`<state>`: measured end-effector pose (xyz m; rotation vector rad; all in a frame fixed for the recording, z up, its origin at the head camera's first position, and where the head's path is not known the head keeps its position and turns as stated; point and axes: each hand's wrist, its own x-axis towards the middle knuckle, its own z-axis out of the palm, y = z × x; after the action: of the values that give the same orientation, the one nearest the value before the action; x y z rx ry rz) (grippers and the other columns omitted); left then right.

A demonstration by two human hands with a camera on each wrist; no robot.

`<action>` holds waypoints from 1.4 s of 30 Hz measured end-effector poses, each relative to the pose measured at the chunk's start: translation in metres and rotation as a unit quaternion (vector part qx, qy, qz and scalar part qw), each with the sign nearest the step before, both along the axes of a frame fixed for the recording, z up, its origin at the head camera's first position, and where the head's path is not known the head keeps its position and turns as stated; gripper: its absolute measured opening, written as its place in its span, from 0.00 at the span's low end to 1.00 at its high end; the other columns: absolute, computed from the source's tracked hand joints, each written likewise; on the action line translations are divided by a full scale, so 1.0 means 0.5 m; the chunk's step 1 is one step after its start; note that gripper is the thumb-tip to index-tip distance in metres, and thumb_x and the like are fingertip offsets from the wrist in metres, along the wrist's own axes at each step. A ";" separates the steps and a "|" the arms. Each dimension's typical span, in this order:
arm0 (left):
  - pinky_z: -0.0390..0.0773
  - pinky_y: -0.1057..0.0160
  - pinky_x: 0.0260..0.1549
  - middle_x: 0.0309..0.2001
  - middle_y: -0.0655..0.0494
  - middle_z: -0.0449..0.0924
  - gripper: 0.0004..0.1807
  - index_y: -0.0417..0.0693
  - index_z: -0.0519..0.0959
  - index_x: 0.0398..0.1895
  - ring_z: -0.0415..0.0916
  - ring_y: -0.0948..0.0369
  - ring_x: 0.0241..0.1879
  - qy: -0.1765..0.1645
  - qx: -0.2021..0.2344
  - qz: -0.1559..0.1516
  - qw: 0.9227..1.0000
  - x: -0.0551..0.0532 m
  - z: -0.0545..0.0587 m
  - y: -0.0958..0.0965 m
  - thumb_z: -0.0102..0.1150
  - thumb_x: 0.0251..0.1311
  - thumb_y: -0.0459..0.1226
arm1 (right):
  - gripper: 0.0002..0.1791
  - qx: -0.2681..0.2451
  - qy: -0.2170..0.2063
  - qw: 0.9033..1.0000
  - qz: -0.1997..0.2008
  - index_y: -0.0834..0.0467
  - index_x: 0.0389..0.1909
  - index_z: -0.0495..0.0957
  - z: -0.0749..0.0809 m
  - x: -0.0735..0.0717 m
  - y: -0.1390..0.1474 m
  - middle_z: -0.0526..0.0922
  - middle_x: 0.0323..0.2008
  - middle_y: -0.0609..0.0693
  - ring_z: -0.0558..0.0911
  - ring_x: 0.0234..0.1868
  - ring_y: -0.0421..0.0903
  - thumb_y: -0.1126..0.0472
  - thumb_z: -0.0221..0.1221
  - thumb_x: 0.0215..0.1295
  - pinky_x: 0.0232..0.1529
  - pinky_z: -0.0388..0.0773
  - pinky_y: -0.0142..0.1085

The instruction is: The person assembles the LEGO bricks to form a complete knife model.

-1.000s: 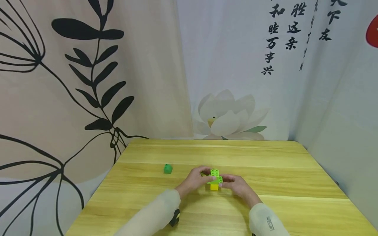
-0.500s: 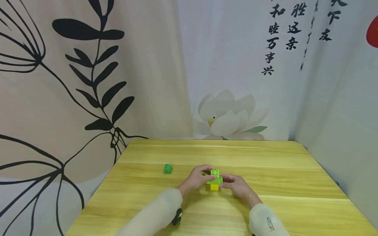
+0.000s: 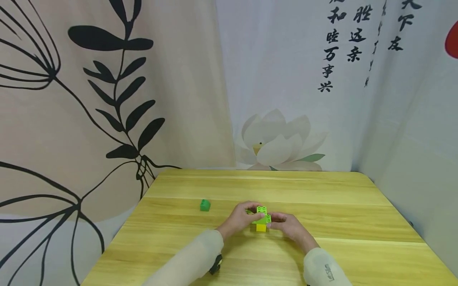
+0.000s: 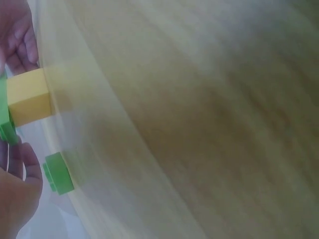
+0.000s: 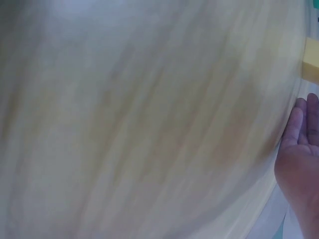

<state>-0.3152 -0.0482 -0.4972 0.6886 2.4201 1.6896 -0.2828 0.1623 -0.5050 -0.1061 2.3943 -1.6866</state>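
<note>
A small stack of toy building bricks stands on the table, with a yellow brick [image 3: 261,228] at the bottom and light green bricks [image 3: 261,209] above it. From the left, my left hand [image 3: 240,219] grips the light green part, thumb in front and fingers behind. My right hand [image 3: 291,228] pinches the right end of the same light green part. In the left wrist view, the yellow brick [image 4: 30,97] shows beside both hands. The right wrist view has my right hand [image 5: 301,169] at its edge, below the yellow brick [image 5: 311,60]; the grip itself is cut off.
A darker green brick [image 3: 205,205] lies apart on the wooden table [image 3: 340,206], left of the stack. Behind the table's far edge hangs a printed curtain [image 3: 186,99] with plant drawings and writing. Another curtain stretch [image 3: 411,139] runs along the right side.
</note>
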 end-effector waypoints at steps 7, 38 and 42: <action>0.77 0.64 0.40 0.42 0.62 0.79 0.14 0.56 0.83 0.51 0.73 0.61 0.44 0.003 -0.012 0.004 1.000 0.006 0.008 0.000 0.66 0.64 0.46 | 0.26 0.002 0.004 1.000 -0.005 0.61 0.60 0.78 0.000 0.000 -0.002 0.81 0.56 0.57 0.77 0.58 0.58 0.57 0.68 0.63 0.59 0.70 0.57; 0.77 0.54 0.47 0.46 0.59 0.80 0.21 0.55 0.79 0.59 0.74 0.57 0.49 -0.019 -0.004 0.048 0.999 -0.009 0.034 -0.024 0.60 0.67 0.51 | 0.27 -0.001 0.007 1.000 -0.008 0.62 0.60 0.78 -0.002 0.001 -0.001 0.81 0.55 0.57 0.78 0.56 0.54 0.57 0.69 0.61 0.60 0.69 0.56; 0.76 0.51 0.51 0.49 0.59 0.79 0.22 0.55 0.79 0.59 0.73 0.58 0.51 -0.021 -0.006 0.063 0.998 -0.022 0.041 -0.033 0.58 0.68 0.54 | 0.27 0.000 0.003 1.000 -0.011 0.61 0.60 0.78 -0.003 0.000 -0.002 0.81 0.55 0.56 0.79 0.55 0.53 0.58 0.69 0.60 0.60 0.70 0.55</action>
<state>-0.3262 -0.0647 -0.4767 0.5028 2.4914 1.7134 -0.2828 0.1615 -0.5066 -0.0853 2.4088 -1.6987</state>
